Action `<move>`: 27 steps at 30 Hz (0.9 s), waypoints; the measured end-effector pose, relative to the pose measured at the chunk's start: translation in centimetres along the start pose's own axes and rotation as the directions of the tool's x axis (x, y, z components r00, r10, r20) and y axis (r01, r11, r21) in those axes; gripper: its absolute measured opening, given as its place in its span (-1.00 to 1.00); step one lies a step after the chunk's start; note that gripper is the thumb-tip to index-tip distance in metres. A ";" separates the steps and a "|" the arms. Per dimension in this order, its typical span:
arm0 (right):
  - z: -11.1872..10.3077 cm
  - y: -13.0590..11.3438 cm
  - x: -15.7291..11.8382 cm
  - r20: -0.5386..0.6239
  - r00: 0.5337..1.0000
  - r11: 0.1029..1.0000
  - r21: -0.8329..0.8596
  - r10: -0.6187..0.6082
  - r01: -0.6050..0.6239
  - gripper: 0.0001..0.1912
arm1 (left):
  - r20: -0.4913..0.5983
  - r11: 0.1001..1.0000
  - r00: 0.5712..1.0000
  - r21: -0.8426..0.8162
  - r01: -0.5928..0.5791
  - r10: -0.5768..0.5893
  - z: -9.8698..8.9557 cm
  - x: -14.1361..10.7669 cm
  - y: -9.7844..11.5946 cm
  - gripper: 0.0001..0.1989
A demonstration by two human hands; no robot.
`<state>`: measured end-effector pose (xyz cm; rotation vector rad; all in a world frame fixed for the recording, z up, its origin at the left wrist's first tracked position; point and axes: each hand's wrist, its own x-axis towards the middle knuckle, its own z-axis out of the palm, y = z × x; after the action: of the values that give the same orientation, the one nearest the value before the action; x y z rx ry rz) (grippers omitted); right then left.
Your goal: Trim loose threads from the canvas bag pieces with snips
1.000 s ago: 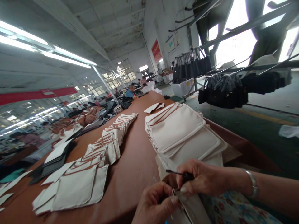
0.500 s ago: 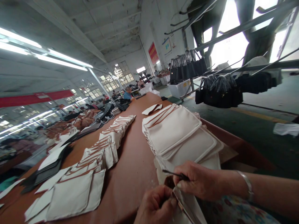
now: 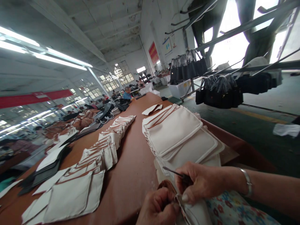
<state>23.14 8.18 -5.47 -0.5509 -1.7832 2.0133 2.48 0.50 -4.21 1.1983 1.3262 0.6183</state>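
Panel at the near table edge is light, floppy fabric with a stiffer trimmed rim, so keep your left hand pinched on that rim while your right hand stays clamped on the snips.

Cut off at bottom edge, partly hidden

Left hand cropped at lower frame; cream fabric piece mostly covered by both hands; thin tool in right hand, handle hidden; far workers at centre too small.

Cream fabric piece with brown trim, pinched at table's near edge
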 end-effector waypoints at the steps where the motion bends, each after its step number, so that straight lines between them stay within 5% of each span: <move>1: 0.0 0.1 0.0 -0.009 1.000 1.000 0.006 0.030 -0.029 -0.72 | 0.005 1.000 1.000 -0.006 -0.004 0.004 0.0 0.0 0.0 -0.58; 10: -1.2 0.9 0.8 0.008 0.967 0.964 0.083 0.253 -0.253 -0.77 | 0.026 1.000 0.999 0.002 0.032 -0.032 0.3 0.0 0.8 -0.73; 19: 1.0 -0.4 0.7 -0.100 0.995 0.968 -0.247 0.011 -0.036 -0.72 | -0.033 0.981 0.997 0.185 -0.058 0.065 0.4 0.3 0.6 -0.76; 23: 1.9 -0.5 0.9 -0.164 0.986 0.972 -0.225 0.027 -0.064 -0.83 | -0.024 0.962 0.997 0.265 -0.068 0.078 0.8 0.1 1.6 -0.78; 27: 2.1 0.0 0.5 -0.160 0.987 0.990 -0.142 -0.023 0.000 -0.88 | -0.033 0.985 0.997 0.161 -0.068 0.074 0.7 -0.6 2.0 -0.79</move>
<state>21.56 6.73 -5.27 -0.7231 -1.8346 1.7886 3.54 0.41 -2.25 1.3746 1.3913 0.5981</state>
